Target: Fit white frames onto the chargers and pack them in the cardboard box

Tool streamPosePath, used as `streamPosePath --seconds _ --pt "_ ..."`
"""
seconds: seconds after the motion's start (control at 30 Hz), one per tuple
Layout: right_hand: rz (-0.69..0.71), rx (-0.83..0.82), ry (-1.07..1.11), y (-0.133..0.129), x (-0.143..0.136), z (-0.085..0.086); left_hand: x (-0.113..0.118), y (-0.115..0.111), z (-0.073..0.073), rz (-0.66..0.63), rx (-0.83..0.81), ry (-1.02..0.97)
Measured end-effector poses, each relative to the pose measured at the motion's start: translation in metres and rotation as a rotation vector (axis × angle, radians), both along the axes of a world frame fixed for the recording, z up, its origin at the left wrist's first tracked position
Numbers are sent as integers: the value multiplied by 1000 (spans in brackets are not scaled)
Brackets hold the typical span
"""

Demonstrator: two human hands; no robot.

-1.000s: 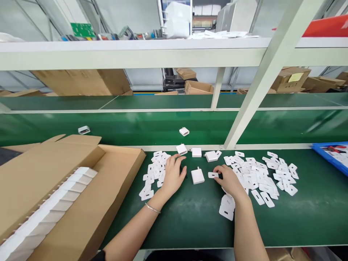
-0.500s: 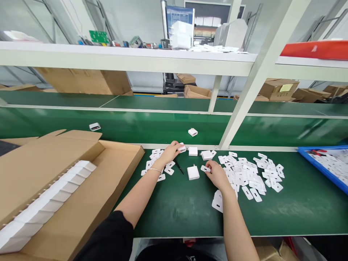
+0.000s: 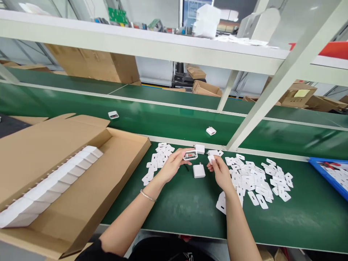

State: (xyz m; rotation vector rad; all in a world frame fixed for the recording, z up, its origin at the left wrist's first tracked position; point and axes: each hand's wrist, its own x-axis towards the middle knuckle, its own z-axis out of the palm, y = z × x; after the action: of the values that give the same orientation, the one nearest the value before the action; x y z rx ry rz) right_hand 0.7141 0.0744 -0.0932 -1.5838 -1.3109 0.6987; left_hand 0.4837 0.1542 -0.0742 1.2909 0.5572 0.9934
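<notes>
My left hand (image 3: pixel 173 165) is closed around a white power adapter (image 3: pixel 190 155), its open end turned towards me so that the parts inside show. In my right hand (image 3: pixel 221 173) a small white cover plate (image 3: pixel 211 158) is pinched between thumb and fingers, apart from the adapter. Between the hands a white adapter (image 3: pixel 199 171) lies on the green bench, its prongs pointing away. Behind it lies another adapter (image 3: pixel 200 149), and one more (image 3: pixel 213 152) sits just beyond my right hand. A dark thin tool (image 3: pixel 186 167) is partly hidden by my left hand.
Loose cover plates (image 3: pixel 248 177) are heaped on the right, with a smaller pile (image 3: pixel 160 156) on the left. A cardboard box (image 3: pixel 122 170) at left holds a row of white adapters (image 3: pixel 54 185). A blue-rimmed tray (image 3: pixel 327 178) stands far right. A slanted post (image 3: pixel 252 116) rises behind.
The adapter in my left hand has come nearer and turned its open end towards me. My right hand has tilted the cover plate up. The view has shifted and tilted.
</notes>
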Motion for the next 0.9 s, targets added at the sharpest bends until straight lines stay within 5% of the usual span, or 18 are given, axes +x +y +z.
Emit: streamPosePath --seconds 0.2,0.4,0.63,0.9 --pt "51 67 261 3 -18 2 -1 -21 -18 39 55 125" --pt "154 184 57 -8 -38 16 9 -27 -39 143 91 250" --pt "238 254 -207 -12 -43 21 6 -28 -33 108 71 259" --pt "323 234 -210 -13 -43 23 5 -30 -32 55 114 269"
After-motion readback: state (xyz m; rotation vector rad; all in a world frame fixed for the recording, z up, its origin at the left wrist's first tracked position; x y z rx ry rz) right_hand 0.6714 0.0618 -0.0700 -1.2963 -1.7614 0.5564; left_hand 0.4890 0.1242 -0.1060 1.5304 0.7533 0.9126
